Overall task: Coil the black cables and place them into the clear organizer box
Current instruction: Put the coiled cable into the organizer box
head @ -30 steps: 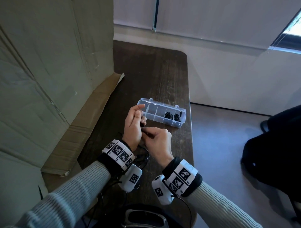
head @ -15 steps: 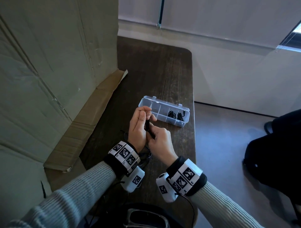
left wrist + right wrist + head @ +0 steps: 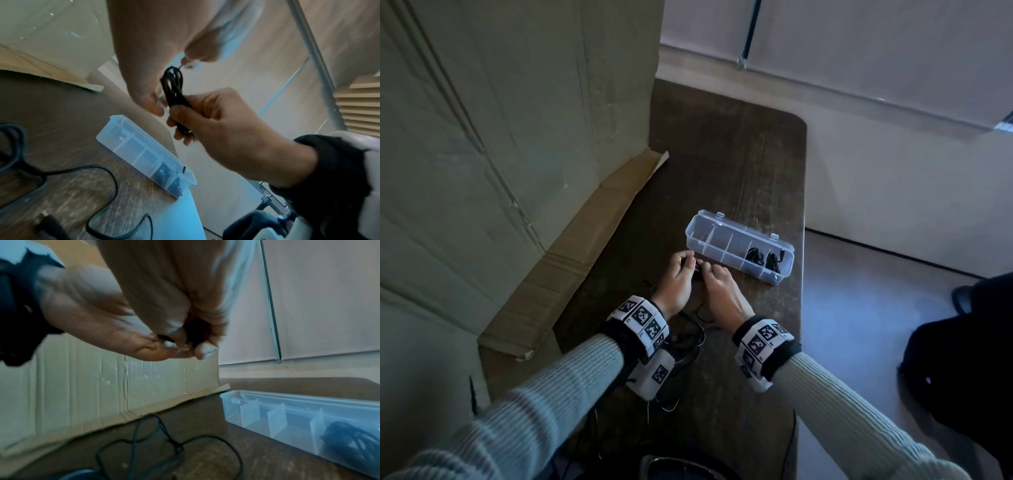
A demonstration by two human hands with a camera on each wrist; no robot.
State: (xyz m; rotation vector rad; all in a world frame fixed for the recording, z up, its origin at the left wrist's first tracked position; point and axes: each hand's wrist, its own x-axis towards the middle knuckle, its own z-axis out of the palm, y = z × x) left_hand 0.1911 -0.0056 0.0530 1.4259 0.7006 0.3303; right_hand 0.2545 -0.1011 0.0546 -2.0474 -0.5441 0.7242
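Observation:
A small coil of black cable (image 3: 172, 84) hangs between my two hands, just above the dark table. My right hand (image 3: 710, 274) grips the coil's lower end in its curled fingers. My left hand (image 3: 683, 265) curls round the upper loops, thumb against the side. The clear organizer box (image 3: 722, 236) lies open just beyond the hands, near the table's right edge. Its two right-most compartments each hold a coiled black cable (image 3: 755, 256); the other compartments look empty. More loose black cable (image 3: 697, 337) lies on the table under my wrists.
A big cardboard box (image 3: 517, 154) walls off the left, its flap (image 3: 585, 246) lying on the table. The table's right edge (image 3: 803, 291) runs just past the organizer. A dark bag (image 3: 962, 359) sits on the floor to the right.
Both hands have moved forward and lower, closer to the organizer box. My left fingers, straight and upright before, now curl over the cable coil.

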